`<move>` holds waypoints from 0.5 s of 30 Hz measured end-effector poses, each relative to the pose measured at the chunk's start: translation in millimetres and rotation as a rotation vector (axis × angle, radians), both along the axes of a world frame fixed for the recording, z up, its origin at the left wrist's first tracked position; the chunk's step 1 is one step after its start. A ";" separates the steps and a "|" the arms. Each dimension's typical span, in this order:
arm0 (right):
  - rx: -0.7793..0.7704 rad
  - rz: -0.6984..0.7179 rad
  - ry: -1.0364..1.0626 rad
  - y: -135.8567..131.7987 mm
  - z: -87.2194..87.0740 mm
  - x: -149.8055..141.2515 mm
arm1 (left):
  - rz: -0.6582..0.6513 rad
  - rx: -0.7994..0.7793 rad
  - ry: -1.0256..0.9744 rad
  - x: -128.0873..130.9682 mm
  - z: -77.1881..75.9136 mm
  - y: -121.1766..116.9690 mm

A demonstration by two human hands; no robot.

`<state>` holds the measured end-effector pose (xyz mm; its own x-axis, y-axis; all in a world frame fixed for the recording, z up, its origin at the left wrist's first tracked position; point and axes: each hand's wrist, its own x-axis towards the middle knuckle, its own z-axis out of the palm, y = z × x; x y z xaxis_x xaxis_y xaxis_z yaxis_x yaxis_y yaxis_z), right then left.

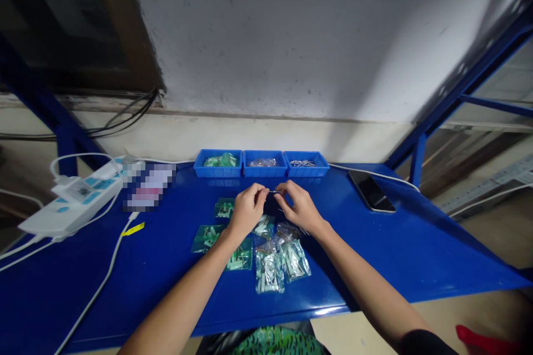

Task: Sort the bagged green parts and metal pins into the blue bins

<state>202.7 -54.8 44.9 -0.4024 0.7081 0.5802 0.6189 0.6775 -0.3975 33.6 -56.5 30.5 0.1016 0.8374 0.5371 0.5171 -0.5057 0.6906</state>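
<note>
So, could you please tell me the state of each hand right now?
Left hand: closed, fingertips pinching one end of a slim rod.
Right hand: closed, fingertips pinching the slim rod's other end.

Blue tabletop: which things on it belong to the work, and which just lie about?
Likely the work: thin piece between left hand and right hand; small bags; three blue bins.

Apparently just lying about: phone; white power strip; yellow tag.
</note>
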 end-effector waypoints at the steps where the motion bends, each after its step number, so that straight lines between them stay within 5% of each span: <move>1: 0.012 0.005 -0.025 0.0 0.8 0.0 | 0.001 -0.007 -0.003 -0.4 0.3 0.0; 6: 0.163 -0.068 -0.036 -2.9 14.3 10.9 | -0.078 -0.049 -0.005 3.7 4.8 -3.0; 11: 0.581 -0.469 0.400 4.7 38.2 42.0 | -0.187 -0.035 0.350 20.9 3.2 -9.7; 13: 0.540 -0.630 0.361 15.5 40.1 54.3 | -0.214 -0.057 0.491 27.9 0.6 -12.1; 15: 0.320 -0.673 0.183 26.3 33.5 62.6 | -0.234 -0.091 0.568 32.9 -2.0 -13.5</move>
<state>265.3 -28.5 78.4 0.1783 0.5527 0.8141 0.8820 0.2771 -0.3812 66.5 -70.0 28.6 0.5368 0.7985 0.2725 0.6992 -0.6018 0.3859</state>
